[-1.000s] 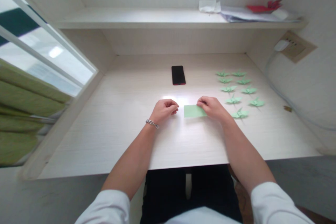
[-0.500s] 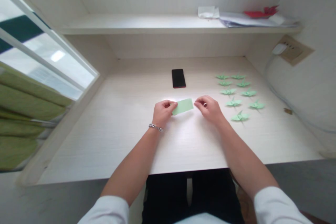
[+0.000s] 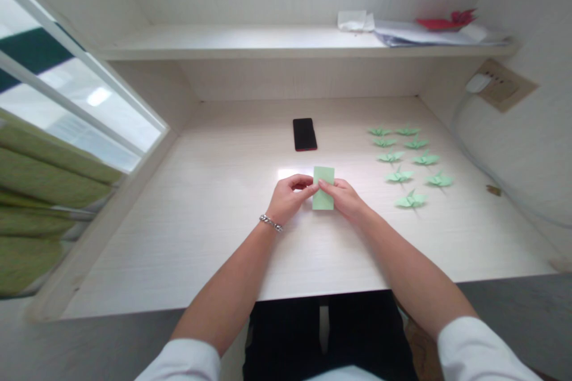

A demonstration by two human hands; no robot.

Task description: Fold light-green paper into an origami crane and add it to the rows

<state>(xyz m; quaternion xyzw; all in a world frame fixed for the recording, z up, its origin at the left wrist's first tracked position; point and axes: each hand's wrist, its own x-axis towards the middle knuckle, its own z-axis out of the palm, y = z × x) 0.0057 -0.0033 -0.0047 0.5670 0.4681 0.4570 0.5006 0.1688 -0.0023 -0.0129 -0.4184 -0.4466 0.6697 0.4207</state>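
A folded rectangle of green paper (image 3: 324, 176) stands with its long side running near to far, at the middle of the pale wooden surface (image 3: 214, 214); both hands meet at its near half. The left hand (image 3: 290, 195) comes in from the left, its grip closed, thumb and fingertips pinched on the paper's left edge. The right hand (image 3: 345, 200) lies over the paper's near right corner, its grip also closed on the sheet, with the forefinger laid across it toward the left hand. Whether the paper lies flat on the surface or is lifted a little off it is hard to tell from this angle.

A silver bracelet (image 3: 271, 223) sits on the left wrist. Beyond the hands, a dark phone (image 3: 304, 134) lies face up, apart from the paper. To the right, nine green paper cranes (image 3: 400, 177) stand in two rows running near to far, well clear of the right hand.

At the far wall a shelf (image 3: 250, 43) carries white sheets (image 3: 402, 33) and a red paper object (image 3: 440, 22) at its right end; a socket plate (image 3: 504, 84) is on the right wall; a window (image 3: 67, 101) and a green curtain (image 3: 40, 190) fill the left.
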